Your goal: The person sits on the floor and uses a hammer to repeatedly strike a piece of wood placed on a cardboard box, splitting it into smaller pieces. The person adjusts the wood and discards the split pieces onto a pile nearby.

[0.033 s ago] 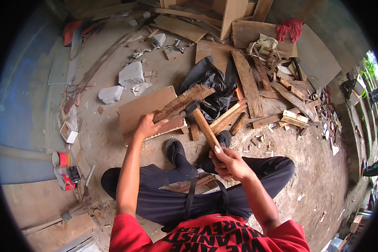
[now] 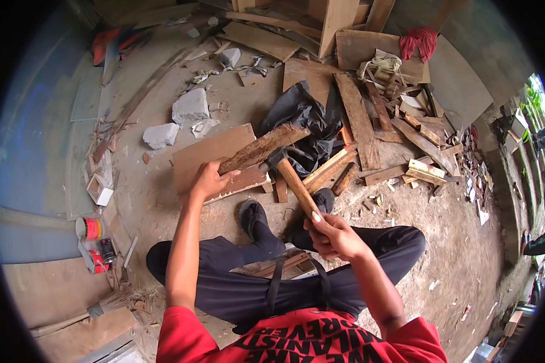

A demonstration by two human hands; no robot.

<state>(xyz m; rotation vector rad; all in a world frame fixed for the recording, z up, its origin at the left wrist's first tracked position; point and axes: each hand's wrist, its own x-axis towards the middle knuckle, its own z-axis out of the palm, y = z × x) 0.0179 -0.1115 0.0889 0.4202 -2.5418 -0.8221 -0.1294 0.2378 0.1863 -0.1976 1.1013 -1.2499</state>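
My left hand (image 2: 211,179) is closed around the lower end of a rough, splintered wooden board (image 2: 260,148), which slants up to the right. In my right hand (image 2: 333,235) is a hammer (image 2: 297,186), gripped near the end of its wooden handle. Its dark head lies beside the board's right edge; whether they touch, I cannot tell. Beneath the board is a flat brown wooden panel (image 2: 209,151) with a pale, chipped front edge. A crumpled black plastic bag (image 2: 303,109) lies just beyond the hammer head.
Scrap planks (image 2: 357,121) are heaped at the right, with a red cloth (image 2: 418,43) behind them. White chunks (image 2: 191,106) sit on the floor at far left. Cans (image 2: 91,228) stand by the left wall. My dark shoes (image 2: 252,218) are close below the panel.
The hammer head has shifted very slightly toward me. The board and my left hand look almost unmoved.
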